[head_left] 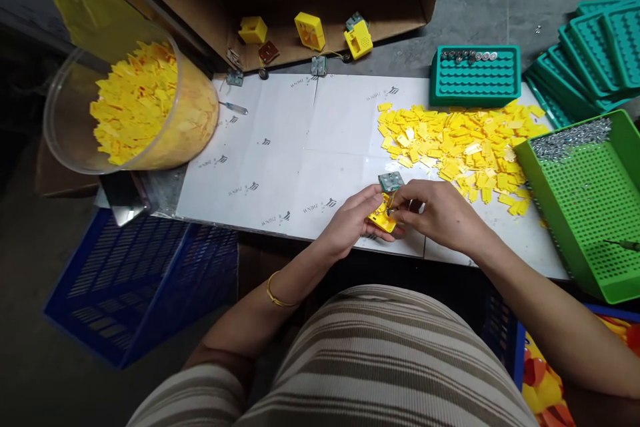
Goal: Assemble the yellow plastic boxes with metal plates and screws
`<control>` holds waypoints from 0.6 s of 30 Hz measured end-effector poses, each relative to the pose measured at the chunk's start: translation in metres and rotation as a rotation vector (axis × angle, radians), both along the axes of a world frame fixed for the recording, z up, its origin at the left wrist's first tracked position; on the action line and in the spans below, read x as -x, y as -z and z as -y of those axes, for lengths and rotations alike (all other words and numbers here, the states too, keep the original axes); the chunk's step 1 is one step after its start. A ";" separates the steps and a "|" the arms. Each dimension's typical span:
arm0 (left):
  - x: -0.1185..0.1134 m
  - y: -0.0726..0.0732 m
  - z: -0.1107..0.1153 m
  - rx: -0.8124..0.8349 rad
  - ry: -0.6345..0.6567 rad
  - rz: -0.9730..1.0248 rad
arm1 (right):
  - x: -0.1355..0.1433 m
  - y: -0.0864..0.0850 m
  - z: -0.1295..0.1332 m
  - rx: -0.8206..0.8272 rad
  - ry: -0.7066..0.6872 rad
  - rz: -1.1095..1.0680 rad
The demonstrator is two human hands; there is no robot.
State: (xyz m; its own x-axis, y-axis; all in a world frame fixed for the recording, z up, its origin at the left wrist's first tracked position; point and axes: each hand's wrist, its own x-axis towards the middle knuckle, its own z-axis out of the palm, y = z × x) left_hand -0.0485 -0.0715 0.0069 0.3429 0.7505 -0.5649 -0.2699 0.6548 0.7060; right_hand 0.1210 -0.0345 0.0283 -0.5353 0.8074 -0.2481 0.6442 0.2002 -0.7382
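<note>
Both hands meet at the near edge of the desk [310, 147], just past the person's lap. The left hand [350, 220] cups a small yellow plastic part [380, 219] from below, its grip clamped on the part with thumb on top and fingers under. The right hand [440, 213] comes in from the other side, fingertips pinched together on something tiny at the part's upper edge; what it pinches is too small to tell. A small green circuit board [391, 181] sits touching or just above the yellow part, tilted toward the camera; whether it is seated or only resting I cannot tell. Judgement: the fit goes best if the left hand keeps the part steady and level while the right does the fine work, with both wrists braced on the desk edge. Pressing at an angle would likely skew the small piece. Beyond the hands, a loose heap of yellow pieces [460, 147] spreads across the desk to the right, within easy reach. Past it stands a teal slotted tray [475, 77] with a few metal cells in its top row. A green mesh tray [590, 200] of screws lies at far right. At far left a clear tub [130, 107] full of yellow pieces lies tipped on its side.
</note>
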 end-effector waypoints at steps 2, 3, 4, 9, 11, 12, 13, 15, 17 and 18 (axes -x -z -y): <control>0.002 0.000 0.000 -0.012 0.012 0.027 | -0.001 0.004 0.004 0.004 0.038 -0.056; 0.003 -0.001 -0.001 -0.015 0.021 0.047 | -0.002 0.006 0.006 0.002 0.062 -0.083; 0.003 -0.001 -0.001 -0.015 0.033 0.066 | -0.003 0.008 0.009 -0.004 0.081 -0.106; 0.003 -0.004 0.000 -0.061 0.086 0.057 | -0.009 0.012 0.027 -0.172 0.090 -0.210; 0.002 -0.004 0.001 -0.115 0.091 0.006 | -0.010 0.011 0.033 -0.214 0.080 -0.262; 0.002 -0.004 0.001 -0.135 0.092 -0.015 | -0.011 0.010 0.035 -0.214 0.078 -0.293; 0.002 -0.005 0.000 -0.145 0.093 -0.028 | -0.011 0.009 0.037 -0.200 0.084 -0.329; 0.003 -0.006 0.000 -0.139 0.103 -0.018 | -0.013 0.009 0.039 -0.136 0.159 -0.404; 0.005 -0.007 -0.001 -0.119 0.123 0.007 | -0.014 0.011 0.038 -0.024 0.311 -0.483; 0.005 -0.007 -0.001 -0.114 0.132 0.013 | -0.015 0.013 0.037 0.049 0.399 -0.523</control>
State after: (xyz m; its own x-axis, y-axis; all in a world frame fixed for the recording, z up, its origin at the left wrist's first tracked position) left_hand -0.0539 -0.0709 0.0141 0.4492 0.7574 -0.4739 -0.1964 0.6012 0.7746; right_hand 0.1361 -0.0716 0.0153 -0.2574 0.9632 -0.0778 0.2160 -0.0211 -0.9762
